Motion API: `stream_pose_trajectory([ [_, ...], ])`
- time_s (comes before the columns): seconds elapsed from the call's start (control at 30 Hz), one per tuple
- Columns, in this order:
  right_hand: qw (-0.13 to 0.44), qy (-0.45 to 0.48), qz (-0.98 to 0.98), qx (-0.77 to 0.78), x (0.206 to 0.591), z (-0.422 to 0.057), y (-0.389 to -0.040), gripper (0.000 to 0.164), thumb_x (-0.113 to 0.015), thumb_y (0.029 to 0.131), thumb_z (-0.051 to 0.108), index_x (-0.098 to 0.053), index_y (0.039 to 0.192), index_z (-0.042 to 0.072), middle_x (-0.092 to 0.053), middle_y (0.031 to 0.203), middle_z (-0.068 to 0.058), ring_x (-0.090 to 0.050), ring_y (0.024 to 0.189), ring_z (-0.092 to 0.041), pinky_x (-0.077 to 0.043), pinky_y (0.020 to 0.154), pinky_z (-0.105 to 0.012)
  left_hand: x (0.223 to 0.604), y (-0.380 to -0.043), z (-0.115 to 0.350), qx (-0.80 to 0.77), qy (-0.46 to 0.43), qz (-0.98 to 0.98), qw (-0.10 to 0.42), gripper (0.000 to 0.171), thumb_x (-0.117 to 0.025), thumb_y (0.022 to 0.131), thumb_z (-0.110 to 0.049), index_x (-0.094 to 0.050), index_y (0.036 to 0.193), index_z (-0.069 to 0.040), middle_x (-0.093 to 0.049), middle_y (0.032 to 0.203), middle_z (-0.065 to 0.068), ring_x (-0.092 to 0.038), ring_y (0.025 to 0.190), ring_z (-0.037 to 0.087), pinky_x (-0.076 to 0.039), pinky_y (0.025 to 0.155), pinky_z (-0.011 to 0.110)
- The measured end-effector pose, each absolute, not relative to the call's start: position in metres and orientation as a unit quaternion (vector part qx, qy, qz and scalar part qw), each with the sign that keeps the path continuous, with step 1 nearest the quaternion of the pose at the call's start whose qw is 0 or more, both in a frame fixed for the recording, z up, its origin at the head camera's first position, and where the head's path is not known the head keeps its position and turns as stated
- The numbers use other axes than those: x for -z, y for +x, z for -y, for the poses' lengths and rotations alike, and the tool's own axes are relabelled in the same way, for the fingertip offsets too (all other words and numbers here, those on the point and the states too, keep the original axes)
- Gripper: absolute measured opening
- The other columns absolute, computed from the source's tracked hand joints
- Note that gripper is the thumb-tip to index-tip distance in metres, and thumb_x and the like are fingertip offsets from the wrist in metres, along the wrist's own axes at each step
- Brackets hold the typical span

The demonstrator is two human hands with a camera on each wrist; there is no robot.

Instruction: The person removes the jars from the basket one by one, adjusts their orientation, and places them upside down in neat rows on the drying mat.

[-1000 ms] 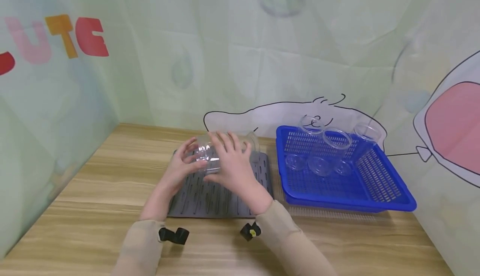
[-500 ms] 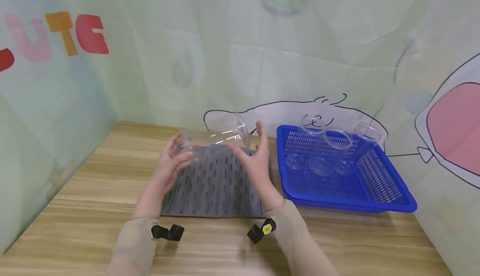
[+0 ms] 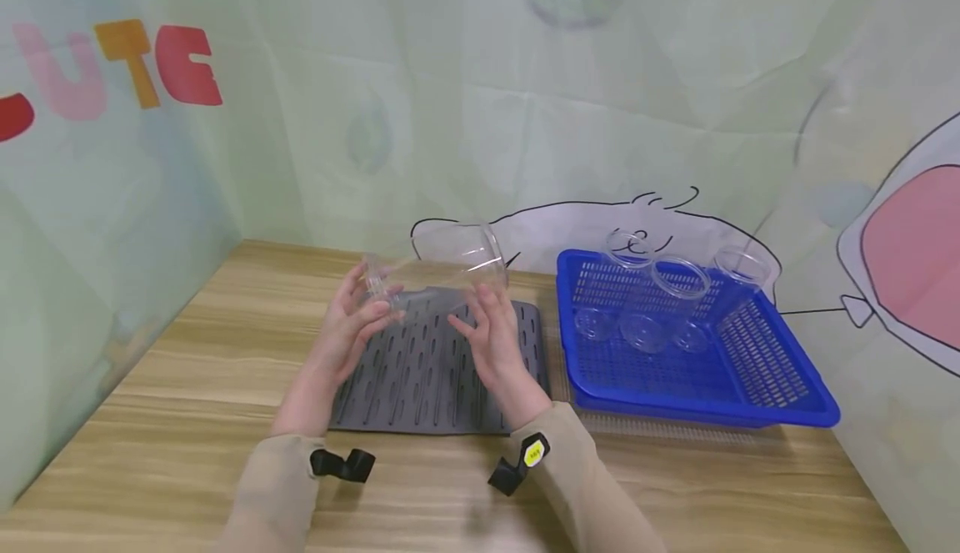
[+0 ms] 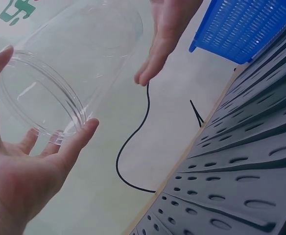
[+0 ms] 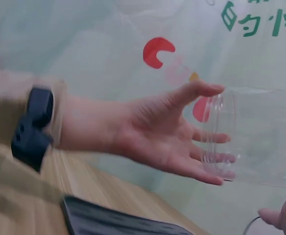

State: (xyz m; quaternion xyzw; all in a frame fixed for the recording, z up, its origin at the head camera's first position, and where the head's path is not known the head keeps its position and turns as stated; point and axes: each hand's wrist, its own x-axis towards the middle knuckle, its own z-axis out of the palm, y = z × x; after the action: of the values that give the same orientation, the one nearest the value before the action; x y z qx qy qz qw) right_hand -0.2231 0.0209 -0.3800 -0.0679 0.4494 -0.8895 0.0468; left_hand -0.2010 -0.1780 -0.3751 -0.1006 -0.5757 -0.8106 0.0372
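Over grey slotted mat (image 3: 438, 369) on wooden table (image 3: 187, 419), both hands (image 3: 347, 329) (image 3: 491, 336) cradling clear jar (image 3: 435, 265).

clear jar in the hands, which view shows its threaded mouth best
The left wrist view: the clear jar fills the frame, its ribbed mouth rim cradled by the left hand. The head view shows the whole jar on its side above the grey mat, small. The right wrist view shows only the mouth end, slightly blurred.
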Motion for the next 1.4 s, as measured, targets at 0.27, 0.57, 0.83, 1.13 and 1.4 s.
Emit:
stream_pose_trajectory([
  [0.27,0.05,-0.051,-0.356,0.932,0.38,-0.008,-0.221,0.135,-0.083,0.063,0.059,0.001,0.156,0.011,-0.017,0.161,-0.02,-0.024,0.147,-0.038,-0.027,0.116,-0.064,0.376,-0.201,0.177,0.806,-0.116,0.58,0.032,0.088,-0.064,0.088,-0.01,-0.009,0.156,-0.01,-0.035,0.147,0.004,-0.053,0.123,0.014,-0.056,0.092,0.025],
  [0.57,0.047,-0.046,-0.337,0.939,0.378,-0.007,-0.223,0.137,-0.086,0.057,0.059,-0.006,0.156,0.01,-0.018,0.162,-0.015,-0.025,0.147,-0.035,-0.029,0.116,-0.062,0.376,-0.201,0.177,0.804,-0.121,0.583,0.014,0.094,-0.066,0.087,-0.011,-0.003,0.157,-0.011,-0.015,0.159,0.021,-0.048,0.127,0.016,-0.055,0.093,0.025],
  [0.83,0.049,-0.073,-0.353,0.931,0.375,-0.007,-0.227,0.121,-0.08,0.071,0.054,-0.005,0.156,0.012,-0.022,0.161,-0.015,-0.025,0.147,-0.038,-0.03,0.115,-0.062,0.373,-0.198,0.183,0.784,-0.111,0.611,0.005,0.095,-0.067,0.087,-0.012,-0.003,0.158,-0.011,-0.016,0.162,0.018,-0.026,0.145,0.039,-0.049,0.099,0.02],
  [1.13,0.024,-0.093,-0.382,0.919,0.365,-0.004,-0.238,0.133,-0.088,0.055,0.057,-0.014,0.154,0.008,-0.024,0.16,-0.017,-0.03,0.145,-0.036,-0.03,0.115,-0.063,0.38,-0.2,0.2,0.775,-0.099,0.622,0.047,0.089,-0.06,0.094,-0.045,-0.009,0.158,-0.009,-0.012,0.163,0.018,-0.02,0.147,0.038,-0.023,0.122,0.045],
  [1.4,-0.034,-0.085,-0.465,0.881,0.36,0.006,-0.252,0.086,-0.078,0.077,0.035,-0.035,0.147,0.009,-0.042,0.15,-0.015,-0.043,0.137,-0.033,-0.04,0.111,-0.058,0.389,-0.204,0.219,0.787,0.025,0.614,0.047,0.065,-0.046,0.103,-0.015,-0.01,0.156,-0.004,-0.015,0.164,0.015,-0.019,0.15,0.028,-0.019,0.125,0.034],
])
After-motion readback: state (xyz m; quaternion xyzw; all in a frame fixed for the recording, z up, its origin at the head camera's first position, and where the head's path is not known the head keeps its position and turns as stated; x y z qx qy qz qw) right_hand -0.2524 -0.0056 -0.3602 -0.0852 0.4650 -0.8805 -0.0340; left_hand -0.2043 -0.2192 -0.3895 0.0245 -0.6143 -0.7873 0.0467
